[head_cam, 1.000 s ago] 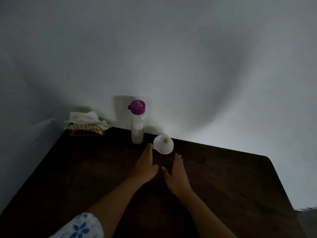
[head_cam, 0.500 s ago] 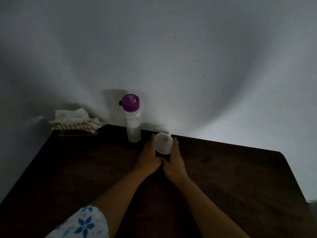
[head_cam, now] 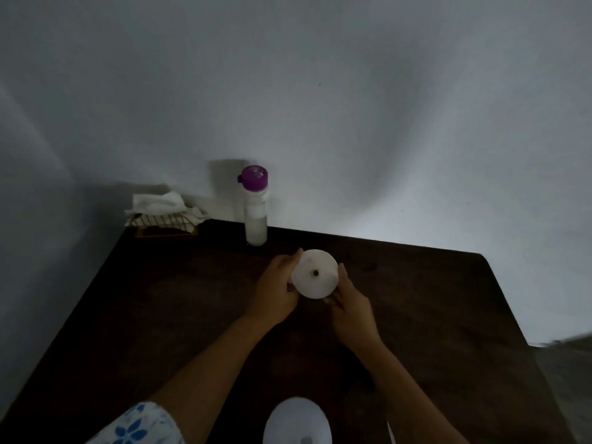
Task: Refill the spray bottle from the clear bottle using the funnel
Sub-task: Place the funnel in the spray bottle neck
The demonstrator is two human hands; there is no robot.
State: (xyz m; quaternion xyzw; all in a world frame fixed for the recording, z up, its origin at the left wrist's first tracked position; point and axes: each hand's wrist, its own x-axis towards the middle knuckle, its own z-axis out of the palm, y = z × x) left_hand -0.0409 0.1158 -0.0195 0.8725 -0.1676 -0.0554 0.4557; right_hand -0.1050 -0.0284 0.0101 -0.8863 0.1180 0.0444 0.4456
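Both hands, left [head_cam: 276, 293] and right [head_cam: 349, 310], close a two-sided grip on the funnel [head_cam: 315, 273], mouth up, over the dark surface [head_cam: 448, 315]. Beyond the grip, near the wall, stands a purple-capped bottle [head_cam: 255, 206]; tissues [head_cam: 160, 203] lie further left.

The round plastic funnel [head_cam: 315, 273] is white, with a dark hole at its centre. The tall clear plastic bottle [head_cam: 255, 206] looks milky white below its purple cap. The wooden table [head_cam: 160, 315] is dark brown. The short fabric sleeve [head_cam: 141, 424] is white, printed with blue flowers. The crumpled cloth [head_cam: 160, 202] is white and lies on a yellowish lattice-patterned basket [head_cam: 163, 224]. The wall [head_cam: 320, 91] is plain grey-white.
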